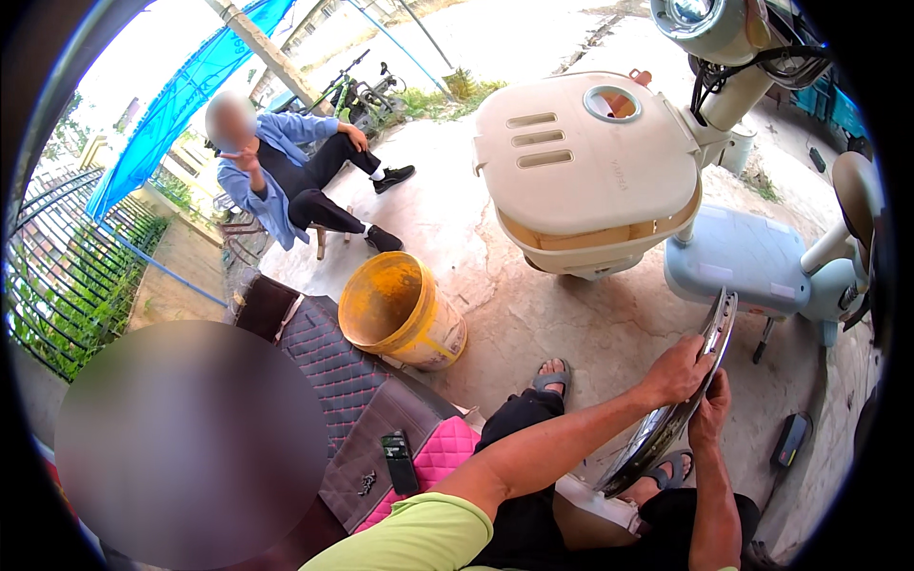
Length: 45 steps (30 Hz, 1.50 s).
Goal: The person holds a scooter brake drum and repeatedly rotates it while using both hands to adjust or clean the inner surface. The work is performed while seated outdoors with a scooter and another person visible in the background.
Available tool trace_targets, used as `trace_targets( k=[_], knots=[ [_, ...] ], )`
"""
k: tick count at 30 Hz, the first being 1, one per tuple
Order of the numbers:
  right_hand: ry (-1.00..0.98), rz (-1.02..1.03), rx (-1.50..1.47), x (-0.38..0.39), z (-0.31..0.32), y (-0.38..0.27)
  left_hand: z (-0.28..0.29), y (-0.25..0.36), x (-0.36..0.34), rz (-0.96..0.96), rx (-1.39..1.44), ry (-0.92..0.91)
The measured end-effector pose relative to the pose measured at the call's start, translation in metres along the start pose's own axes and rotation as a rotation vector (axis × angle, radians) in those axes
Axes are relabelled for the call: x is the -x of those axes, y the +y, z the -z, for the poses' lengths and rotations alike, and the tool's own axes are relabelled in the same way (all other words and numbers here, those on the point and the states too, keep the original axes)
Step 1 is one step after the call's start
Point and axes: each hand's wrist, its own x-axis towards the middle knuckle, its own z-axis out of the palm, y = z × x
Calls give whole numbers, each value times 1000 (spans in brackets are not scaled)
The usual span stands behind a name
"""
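Observation:
My left hand [682,369] grips the upper part of a silver metal wheel rim [647,443], which is held tilted above my legs at the lower right. My right hand [709,409] grips the same rim just below the left one, partly behind it. My sandalled feet show on the ground around the rim. A dark phone [400,462] and a small bunch of metal pieces [367,482] lie on padded mats to my left.
A yellow bucket [433,328] stands ahead-left. A person [295,171] sits beyond it. A scooter's cream basket [581,162] and blue footboard [724,252] are ahead-right. A dark blue object [789,440] lies at right. A fence [48,285] runs left; a large blur covers the lower left.

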Motion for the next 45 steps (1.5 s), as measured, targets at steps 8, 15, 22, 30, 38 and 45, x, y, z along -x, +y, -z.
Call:
trace_targets(
  k=[8,15,22,30,38,45],
  knots=[
    [-11,-21,72,2,-1,-5,0,-1,-1,-4,-22,18],
    [11,-6,71,0,-6,-9,3,7,2,39,-27,-13],
    [9,-26,86,1,-1,-4,4,6,1,22,-18,-3],
    [-4,25,90,0,-8,-3,6,3,1,20,-29,-4],
    [-7,37,42,4,16,9,-8,-2,-4,65,-54,0],
    [-1,-24,37,3,6,1,7,17,-2,107,-25,-81]
  ],
)
